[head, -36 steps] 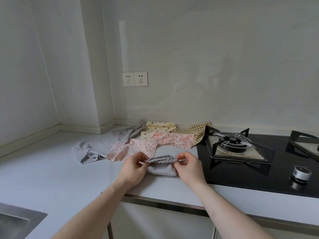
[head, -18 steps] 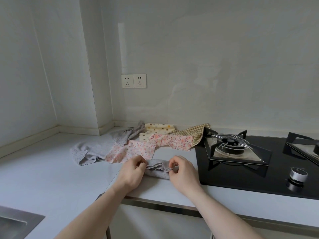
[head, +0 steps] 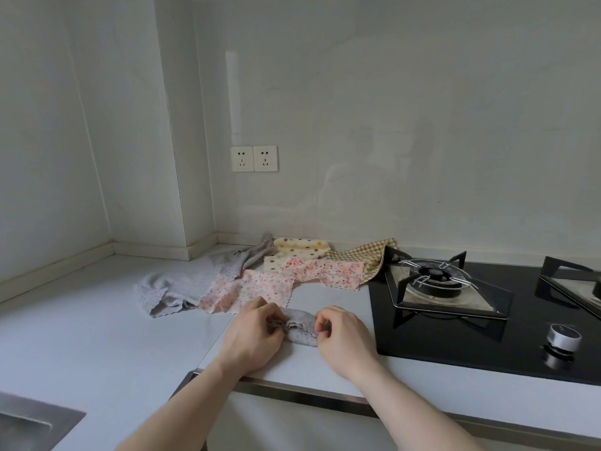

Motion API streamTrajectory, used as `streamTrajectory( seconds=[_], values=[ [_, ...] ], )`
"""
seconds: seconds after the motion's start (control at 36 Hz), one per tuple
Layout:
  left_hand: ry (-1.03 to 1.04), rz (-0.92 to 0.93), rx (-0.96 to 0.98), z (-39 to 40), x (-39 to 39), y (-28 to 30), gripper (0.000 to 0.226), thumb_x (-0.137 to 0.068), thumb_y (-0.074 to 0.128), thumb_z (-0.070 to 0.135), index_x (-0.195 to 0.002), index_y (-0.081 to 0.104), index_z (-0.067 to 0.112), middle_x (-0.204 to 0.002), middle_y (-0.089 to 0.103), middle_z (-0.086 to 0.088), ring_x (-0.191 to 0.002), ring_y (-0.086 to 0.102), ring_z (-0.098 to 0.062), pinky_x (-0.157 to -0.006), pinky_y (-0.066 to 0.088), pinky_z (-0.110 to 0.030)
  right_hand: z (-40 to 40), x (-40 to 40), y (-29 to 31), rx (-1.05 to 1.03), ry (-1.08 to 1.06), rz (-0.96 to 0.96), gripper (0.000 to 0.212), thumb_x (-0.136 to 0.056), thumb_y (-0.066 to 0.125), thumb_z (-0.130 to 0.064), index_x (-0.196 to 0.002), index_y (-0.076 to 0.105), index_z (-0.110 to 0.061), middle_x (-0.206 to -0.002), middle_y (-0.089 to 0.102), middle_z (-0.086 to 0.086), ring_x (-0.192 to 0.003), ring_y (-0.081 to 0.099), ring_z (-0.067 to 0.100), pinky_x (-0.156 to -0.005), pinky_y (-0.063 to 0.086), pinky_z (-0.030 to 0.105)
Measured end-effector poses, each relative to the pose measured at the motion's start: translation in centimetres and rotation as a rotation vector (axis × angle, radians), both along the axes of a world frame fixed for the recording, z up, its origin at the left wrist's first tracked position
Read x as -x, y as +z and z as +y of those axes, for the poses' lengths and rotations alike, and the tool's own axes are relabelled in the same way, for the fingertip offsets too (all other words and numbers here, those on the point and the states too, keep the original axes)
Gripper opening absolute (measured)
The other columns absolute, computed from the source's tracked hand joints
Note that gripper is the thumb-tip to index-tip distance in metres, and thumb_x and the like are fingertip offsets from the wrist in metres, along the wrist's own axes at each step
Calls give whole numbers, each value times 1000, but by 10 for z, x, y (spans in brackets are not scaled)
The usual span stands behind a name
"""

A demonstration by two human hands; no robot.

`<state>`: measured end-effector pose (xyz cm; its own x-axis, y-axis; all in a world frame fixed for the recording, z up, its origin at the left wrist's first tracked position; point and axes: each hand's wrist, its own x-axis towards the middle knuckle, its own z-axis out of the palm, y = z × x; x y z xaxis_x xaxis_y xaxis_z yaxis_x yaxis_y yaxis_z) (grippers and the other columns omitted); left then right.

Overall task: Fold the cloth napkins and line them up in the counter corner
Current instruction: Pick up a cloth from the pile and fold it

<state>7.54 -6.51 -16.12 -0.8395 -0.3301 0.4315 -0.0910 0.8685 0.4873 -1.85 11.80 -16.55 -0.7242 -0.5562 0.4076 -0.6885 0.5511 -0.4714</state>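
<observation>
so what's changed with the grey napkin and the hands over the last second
The left hand and right hand have moved closer together, bunching the grey napkin into a shorter fold, and lowered it from just above the counter onto it. Both still pinch its ends. The pile of unfolded napkins behind lies as before.

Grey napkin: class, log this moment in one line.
left hand pinches grey napkin | right hand pinches it | napkin on counter | folding unfinished

Left hand and right hand pinch opposite ends of small folded grey cloth napkin on white counter; 5 unfolded patterned cloth napkins lie behind.
</observation>
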Motion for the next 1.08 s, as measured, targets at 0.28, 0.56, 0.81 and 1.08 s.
streamTrajectory(
  seconds=[0.28,0.56,0.81,1.08],
  values=[
    [140,19,-87,-2,7,-1,34,-79,53,50,-67,58,19,-71,65,7,-72,58,-11,-68,52,-34,-4,1,1,70,-90,-63,36,-85,52,-45,-65,51,-16,-76,60,-4,-74,54,15,-61,41,33],
    [249,-86,-64,-9,10,-7,49,-74,63,63,-112,50,36,-114,55,14,-111,49,-16,-98,40,-37,-4,14,-1,55,-62,-135,38,-78,67,-59,-99,50,-31,-92,59,-16,-97,56,15,-76,43,31],
    [92,-150,-92,-11,10,-6,36,-71,54,44,-107,54,37,-116,57,24,-115,44,-11,-101,33,-37,-5,17,-8,30,-26,-76,25,-80,61,-55,-88,54,-32,-93,65,-15,-94,50,14,-77,41,33],
    [147,-147,-338,4,0,19,42,-65,69,31,-92,38,32,-73,57,10,-74,52,-11,-68,36,-31,-1,10,7,48,-73,-245,20,-69,67,-35,-77,52,-26,-66,57,-9,-71,52,13,-60,32,29]
  ],
)
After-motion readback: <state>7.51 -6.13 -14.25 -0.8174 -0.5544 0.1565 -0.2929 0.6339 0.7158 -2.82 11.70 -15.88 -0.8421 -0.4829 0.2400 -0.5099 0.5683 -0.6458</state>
